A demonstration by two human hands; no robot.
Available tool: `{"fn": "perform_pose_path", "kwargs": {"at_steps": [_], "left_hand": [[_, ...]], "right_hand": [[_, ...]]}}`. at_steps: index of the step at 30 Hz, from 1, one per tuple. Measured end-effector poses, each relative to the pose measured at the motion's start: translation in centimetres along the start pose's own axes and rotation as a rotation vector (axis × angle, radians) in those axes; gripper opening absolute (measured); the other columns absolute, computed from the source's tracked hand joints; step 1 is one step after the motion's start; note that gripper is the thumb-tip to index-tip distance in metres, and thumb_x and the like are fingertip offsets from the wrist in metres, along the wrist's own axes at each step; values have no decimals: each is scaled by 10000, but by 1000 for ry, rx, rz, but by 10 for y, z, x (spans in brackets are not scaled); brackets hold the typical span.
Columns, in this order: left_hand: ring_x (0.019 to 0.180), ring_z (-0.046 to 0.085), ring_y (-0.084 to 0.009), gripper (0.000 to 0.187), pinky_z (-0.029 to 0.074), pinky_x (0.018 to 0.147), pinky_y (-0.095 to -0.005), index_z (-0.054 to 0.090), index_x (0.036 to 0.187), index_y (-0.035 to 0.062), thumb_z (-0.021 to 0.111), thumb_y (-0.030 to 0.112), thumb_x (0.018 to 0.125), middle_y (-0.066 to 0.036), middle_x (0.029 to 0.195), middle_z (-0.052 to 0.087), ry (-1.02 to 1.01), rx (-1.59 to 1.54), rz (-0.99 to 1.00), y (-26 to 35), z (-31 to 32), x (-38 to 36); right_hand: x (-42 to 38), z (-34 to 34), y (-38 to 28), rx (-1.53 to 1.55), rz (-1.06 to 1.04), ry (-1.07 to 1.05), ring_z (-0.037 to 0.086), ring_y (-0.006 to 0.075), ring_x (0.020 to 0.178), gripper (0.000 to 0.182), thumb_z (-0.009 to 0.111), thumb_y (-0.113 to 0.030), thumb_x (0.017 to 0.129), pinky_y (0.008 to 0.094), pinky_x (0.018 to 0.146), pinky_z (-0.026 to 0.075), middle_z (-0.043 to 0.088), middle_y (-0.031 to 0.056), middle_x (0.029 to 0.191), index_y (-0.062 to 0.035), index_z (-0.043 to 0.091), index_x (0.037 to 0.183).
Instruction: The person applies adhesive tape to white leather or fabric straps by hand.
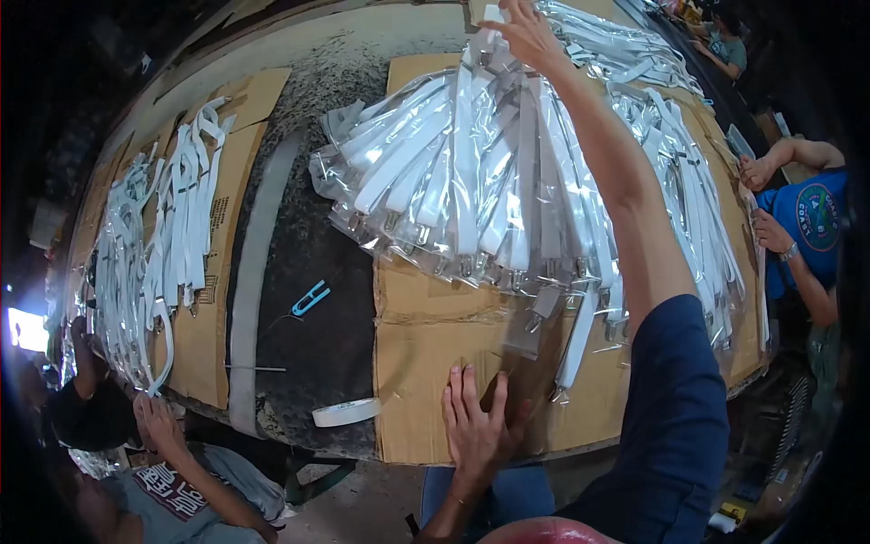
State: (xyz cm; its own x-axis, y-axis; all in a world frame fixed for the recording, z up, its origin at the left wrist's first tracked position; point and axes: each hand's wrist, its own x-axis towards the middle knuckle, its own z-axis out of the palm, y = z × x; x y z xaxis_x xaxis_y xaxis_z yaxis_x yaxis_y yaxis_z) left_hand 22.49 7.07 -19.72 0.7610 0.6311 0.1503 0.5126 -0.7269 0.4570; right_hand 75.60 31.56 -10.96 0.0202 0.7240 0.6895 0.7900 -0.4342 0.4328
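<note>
My left hand [480,426] lies flat with fingers spread on the cardboard [417,363] near the front edge. My right hand [530,36] reaches to the far end of a fanned pile of white straps in clear plastic sleeves [453,154]. Its fingers are at the top of the pile beside a white strap end; whether they grip it is too small to tell. Metal clips line the pile's near edge. One sleeved strap [577,340] sticks out toward me, right of my left hand.
Blue snips [311,299], a white tape roll [347,412] and a thin rod [258,368] lie on the dark tabletop. More straps [186,199] cover cardboard at left. Co-workers' hands are at the left [159,422] and right [770,231] edges.
</note>
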Motion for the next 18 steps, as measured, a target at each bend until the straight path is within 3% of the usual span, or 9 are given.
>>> {"fn": "perform_pose_path", "kwargs": {"at_steps": [2,3,6,8,10,11,12,14,18], "left_hand": [[1338,357,-444,507,315,1058,-576,572,1257,125,638,446,870,-271,1365,407,6,-16,-3,0,1,-1],[1338,357,-444,507,315,1058,-576,572,1257,125,638,446,870,-271,1365,407,6,-20,-1,-1,1,-2],[1339,357,-443,502,313,1059,-577,570,1263,130,635,439,872,-266,1365,412,4,3,8,0,3,-2],[1338,359,-442,487,313,1063,-573,571,1264,137,631,425,876,-264,1358,423,11,-12,-6,-1,4,-1],[1337,361,-441,486,314,1065,-571,573,1262,140,634,424,872,-262,1356,427,13,-9,-13,0,2,0],[1337,363,-440,486,314,1066,-568,575,1261,142,637,423,869,-260,1353,432,13,-11,-18,0,2,0],[1337,363,-440,486,314,1066,-568,575,1261,142,637,423,869,-260,1353,432,15,-12,-25,0,2,0],[1335,367,-437,485,319,1065,-562,579,1256,144,643,421,863,-258,1352,434,20,-6,-18,0,2,0],[1338,374,-418,481,338,1059,-550,569,1275,155,640,403,870,-245,1365,438,33,-2,-15,2,-2,3]], "right_hand": [[4,-13,-6,46,-145,9,498,407,1221,399,605,-153,826,493,965,445,504,233,1348,-168,654,1222],[0,-23,-3,-71,-192,-178,471,306,1259,396,573,-135,884,429,984,432,526,142,1297,-216,630,1267],[-3,-24,-11,57,-66,-339,424,252,1272,498,534,13,835,411,952,439,492,79,1265,-315,672,1183],[-2,-20,-4,60,-109,-240,514,286,1193,438,559,-35,833,408,922,457,556,106,1203,-279,671,1179],[4,-16,1,316,149,-317,600,313,1085,405,568,-76,842,411,890,486,626,136,1134,-256,664,1191],[8,-20,2,327,263,-269,653,325,1004,382,586,-119,849,413,867,511,669,169,1098,-156,632,1227],[16,-14,9,331,257,-270,653,325,1004,382,586,-119,849,413,867,511,669,169,1098,-156,632,1227],[33,17,39,471,714,-216,588,373,1094,379,577,-164,843,448,886,487,602,227,1223,-119,650,1211],[44,13,63,803,914,-37,629,332,892,329,593,-147,846,405,777,502,661,181,1014,-47,643,1155]]}}
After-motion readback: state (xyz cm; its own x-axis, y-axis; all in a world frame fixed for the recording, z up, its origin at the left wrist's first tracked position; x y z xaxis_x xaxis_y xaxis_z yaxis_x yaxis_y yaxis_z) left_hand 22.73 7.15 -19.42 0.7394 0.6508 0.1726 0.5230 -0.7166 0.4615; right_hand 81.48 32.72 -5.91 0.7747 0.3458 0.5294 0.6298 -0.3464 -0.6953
